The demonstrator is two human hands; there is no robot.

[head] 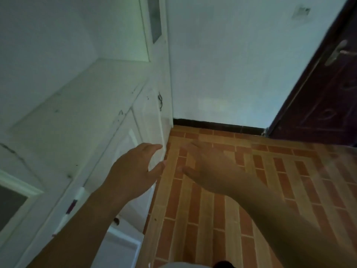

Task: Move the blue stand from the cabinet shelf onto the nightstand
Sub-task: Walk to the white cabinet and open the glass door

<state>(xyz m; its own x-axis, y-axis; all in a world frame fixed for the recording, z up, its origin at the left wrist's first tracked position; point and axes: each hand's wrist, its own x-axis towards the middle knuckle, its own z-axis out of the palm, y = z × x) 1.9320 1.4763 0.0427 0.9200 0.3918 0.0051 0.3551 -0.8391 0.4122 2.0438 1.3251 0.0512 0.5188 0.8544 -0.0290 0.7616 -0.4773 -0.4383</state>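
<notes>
- The room has a floor (222, 200) of orange and tan tiles laid like bricks, a pale wall (241, 64) with a black skirting strip (218, 126) along its foot, and a dark patterned door (328, 97) at the right with a metal lever handle (335, 53).
- A white cabinet (81, 117) fills the left side; its open shelf (92, 105) is scuffed with small dark marks.
- The blue stand does not show anywhere in this view, neither on the shelf nor in either hand, and the nightstand is out of sight too.
- The left hand (133, 171) is raised in front of the cabinet's lower door (135, 144), fingers loosely spread and slightly curled, thumb apart from the rest, gripping nothing.
- The right hand (210, 169) is raised above the tiles just beside the left one, blurred, its fingers apart and empty.
- The two hands are near each other without touching, palms turned roughly toward one another.
- A small dark handle (160, 100) sits on the cabinet's tall door (162, 60), which has a narrow glass pane (154, 18).
- A light switch plate (301, 11) is on the wall near the top right.
</notes>
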